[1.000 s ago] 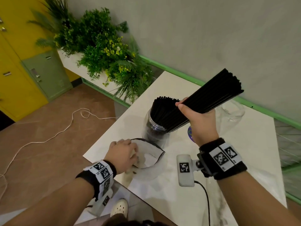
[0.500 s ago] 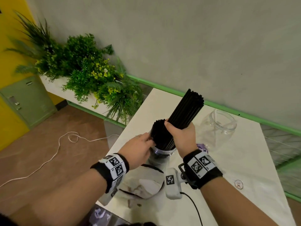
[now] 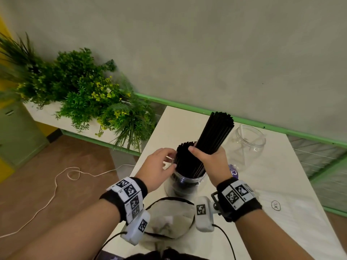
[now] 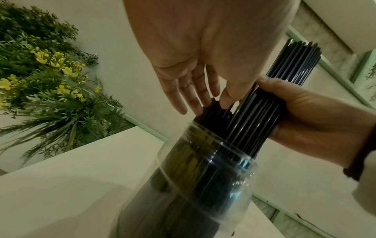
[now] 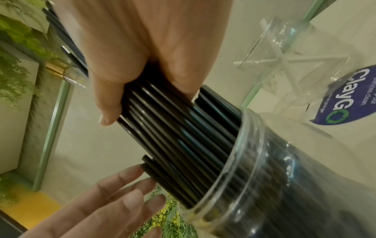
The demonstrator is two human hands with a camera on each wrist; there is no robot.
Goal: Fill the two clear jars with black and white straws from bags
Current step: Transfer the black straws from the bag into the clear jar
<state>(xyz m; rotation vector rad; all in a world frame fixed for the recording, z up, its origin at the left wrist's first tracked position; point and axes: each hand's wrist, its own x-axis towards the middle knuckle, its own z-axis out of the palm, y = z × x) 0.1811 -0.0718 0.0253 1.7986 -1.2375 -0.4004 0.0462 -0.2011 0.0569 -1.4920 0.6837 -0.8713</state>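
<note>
The right hand [image 3: 211,162] has its fingers [image 5: 107,103] wrapped round a thick bundle of black straws [image 3: 216,136], whose lower ends already sit inside the mouth of the near jar [image 3: 185,182]. The bundle's long axis leans up and away toward about 1 o'clock in the head view, so its top stands well off the jar's upright axis. That tilt is what the coming move turns on: as I judge it, the bundle must swing upright before it can slide down among the straws already standing there.

The left hand [image 3: 157,166] is at the jar's 9 o'clock side, fingers [image 4: 191,98] straight and slightly spread, their tips touching the tops of the standing straws, probably holding them aside, though the blur leaves this unsure.

The second jar [image 3: 246,145] stands on the desk [image 3: 293,184] at about 2 o'clock from the first, holding only a few white straws [image 5: 289,60]
</note>
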